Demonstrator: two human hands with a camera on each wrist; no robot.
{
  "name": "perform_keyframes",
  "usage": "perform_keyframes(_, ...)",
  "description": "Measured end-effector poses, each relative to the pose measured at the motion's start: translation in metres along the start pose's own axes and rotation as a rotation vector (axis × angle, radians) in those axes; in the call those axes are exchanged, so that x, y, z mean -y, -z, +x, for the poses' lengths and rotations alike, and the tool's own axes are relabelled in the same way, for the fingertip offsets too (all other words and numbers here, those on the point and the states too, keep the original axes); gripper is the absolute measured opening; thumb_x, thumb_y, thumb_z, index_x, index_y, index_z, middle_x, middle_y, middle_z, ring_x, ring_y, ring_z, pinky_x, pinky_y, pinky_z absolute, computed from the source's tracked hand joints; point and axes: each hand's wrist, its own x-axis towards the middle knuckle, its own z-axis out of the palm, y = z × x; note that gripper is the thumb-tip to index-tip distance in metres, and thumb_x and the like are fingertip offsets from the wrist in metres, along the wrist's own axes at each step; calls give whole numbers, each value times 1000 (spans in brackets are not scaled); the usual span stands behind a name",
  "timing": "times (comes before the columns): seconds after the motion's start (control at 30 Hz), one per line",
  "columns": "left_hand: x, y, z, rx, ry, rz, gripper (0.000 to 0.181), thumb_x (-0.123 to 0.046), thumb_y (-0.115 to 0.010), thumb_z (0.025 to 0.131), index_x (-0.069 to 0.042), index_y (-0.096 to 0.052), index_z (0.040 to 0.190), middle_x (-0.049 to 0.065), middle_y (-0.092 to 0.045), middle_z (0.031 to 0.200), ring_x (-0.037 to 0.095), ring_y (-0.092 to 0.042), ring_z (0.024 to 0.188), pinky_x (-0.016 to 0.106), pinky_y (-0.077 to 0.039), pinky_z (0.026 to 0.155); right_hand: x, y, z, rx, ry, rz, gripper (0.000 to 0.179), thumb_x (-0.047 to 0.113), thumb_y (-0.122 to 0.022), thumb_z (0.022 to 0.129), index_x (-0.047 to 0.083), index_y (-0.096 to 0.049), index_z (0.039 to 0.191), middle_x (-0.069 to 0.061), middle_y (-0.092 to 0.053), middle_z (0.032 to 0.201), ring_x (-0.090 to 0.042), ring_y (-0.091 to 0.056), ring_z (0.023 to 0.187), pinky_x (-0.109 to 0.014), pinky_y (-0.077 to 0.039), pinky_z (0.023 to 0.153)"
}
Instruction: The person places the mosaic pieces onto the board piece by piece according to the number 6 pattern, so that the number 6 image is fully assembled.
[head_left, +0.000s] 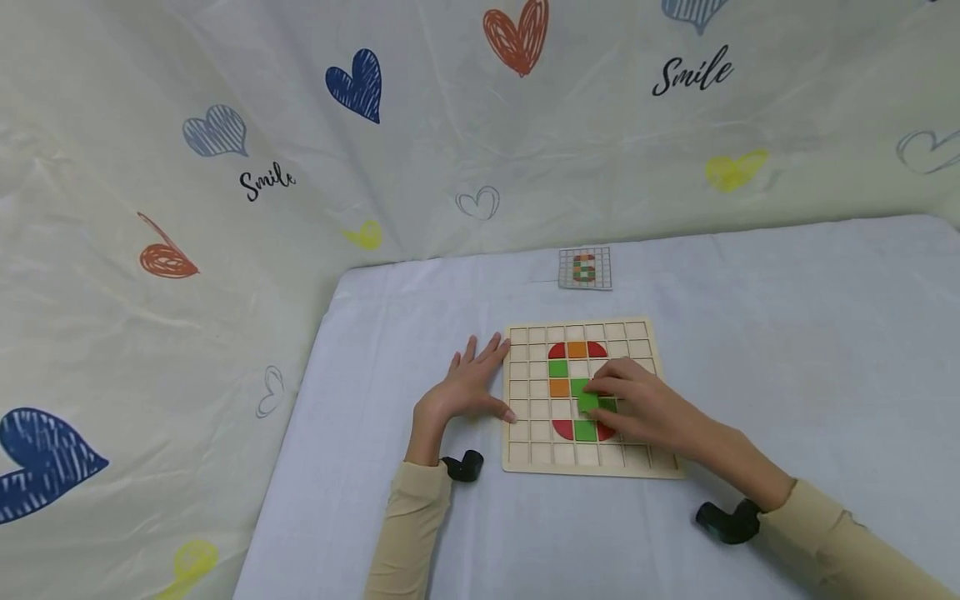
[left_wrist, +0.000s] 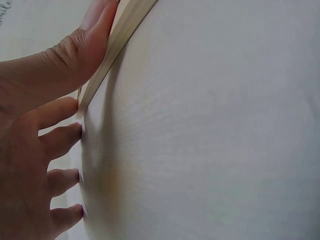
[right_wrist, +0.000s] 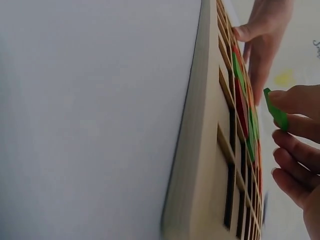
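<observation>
My right hand pinches a green square tile between thumb and fingertip, just above the wooden grid board. Red rounded tiles, orange tiles and green tiles fill some of the board's cells in a curved outline; the right hand hides part of it. Along the board's left edge, my left hand rests with fingers spread. Its thumb lies at the board's rim, and the other fingertips touch the cloth in the left wrist view.
Behind the board lies a small pattern card showing a coloured figure on a grid. White cloth covers the table, with a heart-printed sheet hanging behind it. Black wrist devices sit below both wrists.
</observation>
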Motion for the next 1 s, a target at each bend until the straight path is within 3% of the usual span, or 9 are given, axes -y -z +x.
perform_keyframes(0.23,-1,-2,3,2,-8,3,121,-37,-92,76,-23,-14,167,-3,-2,174,30,15,160,52,6,129,6,-11,13,40,44,3,25,9,-87,80,7,-79,104,1,-64,97,-11,-53,93,-26,-52,77)
perform_keyframes(0.6,-4,-3,5,17,-12,19,121,-39,-91,76,-24,-14,167,-4,-1,174,29,15,160,52,5,129,8,-18,17,132,-6,1,27,8,-86,83,1,-80,108,-3,-66,99,-13,-54,92,-24,-53,76)
perform_keyframes(0.87,-3,-2,0,11,5,23,121,-38,-92,75,-23,-15,167,-3,-3,175,30,14,160,52,4,130,11,-24,20,122,25,-6,27,9,-87,81,2,-80,107,-4,-68,100,-14,-55,92,-28,-53,78)
perform_keyframes(1.0,-2,-1,-2,8,6,14,122,-36,-93,74,-23,-15,167,-2,-3,175,31,14,160,52,5,129,11,-21,18,67,60,-21,26,9,-88,80,4,-80,104,-4,-69,100,-17,-59,94,-34,-55,82)
